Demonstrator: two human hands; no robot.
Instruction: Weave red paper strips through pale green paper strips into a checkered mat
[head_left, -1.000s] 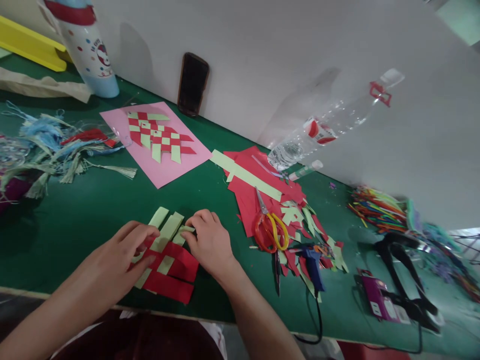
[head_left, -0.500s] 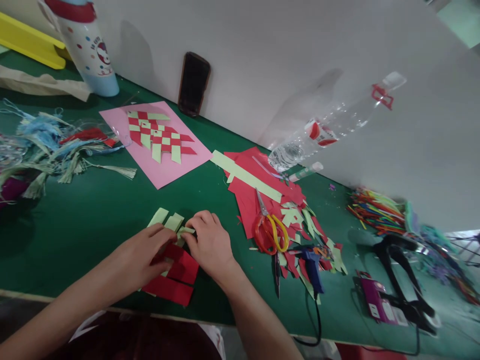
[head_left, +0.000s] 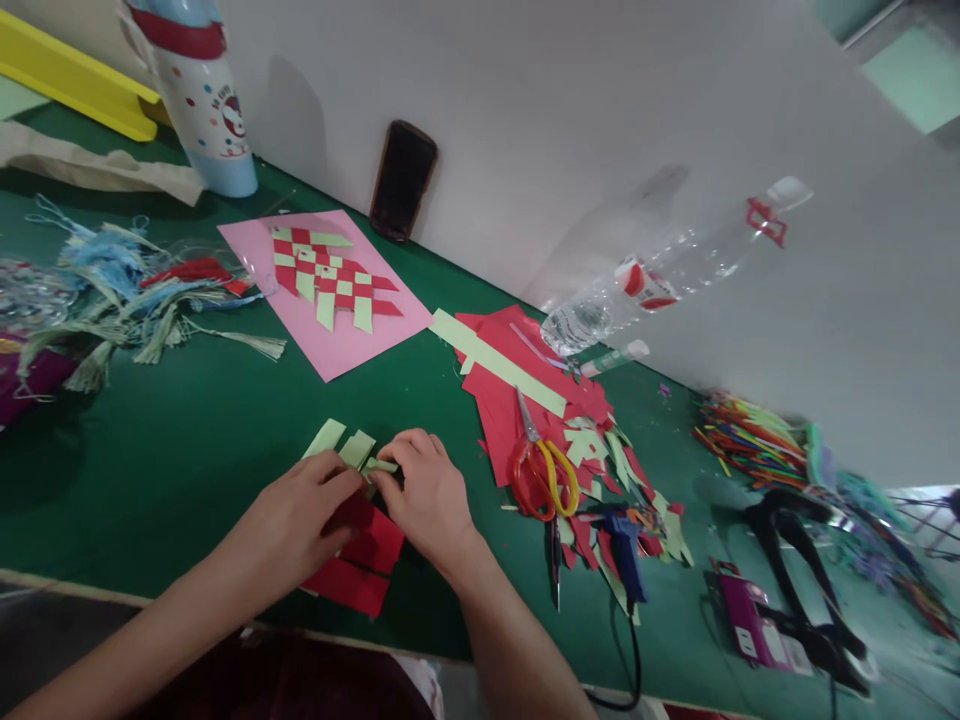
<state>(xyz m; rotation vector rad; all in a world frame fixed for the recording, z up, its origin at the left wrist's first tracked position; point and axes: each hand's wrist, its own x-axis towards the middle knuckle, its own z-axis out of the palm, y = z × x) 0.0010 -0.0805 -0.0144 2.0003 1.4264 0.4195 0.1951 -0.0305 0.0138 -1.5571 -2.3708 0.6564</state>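
Note:
Red paper strips (head_left: 358,583) and pale green paper strips (head_left: 327,440) lie partly interlaced near the table's front edge. Over their left side is my left hand (head_left: 304,515), its fingers bent and closed on the strips where red meets green. My right hand (head_left: 427,490) pinches the bent end of a pale green strip (head_left: 384,466) between thumb and forefinger. The two hands' fingertips nearly meet, and they hide the middle of the weave. Beyond them, a pink sheet (head_left: 330,350) carries finished-looking woven red and green fish shapes (head_left: 337,280).
To the right lie red paper sheets (head_left: 487,410), scissors (head_left: 551,470), paper scraps and a blue glue gun (head_left: 626,555) with a cord. A clear bottle (head_left: 660,265) and a phone (head_left: 403,180) stand by the wall. Tassels (head_left: 157,300) and a flask (head_left: 202,110) are at left.
The whole view has shifted slightly, so things appear a little further right and lower. Both hands stay on the strips; my left fingers have shifted slightly over the weave.

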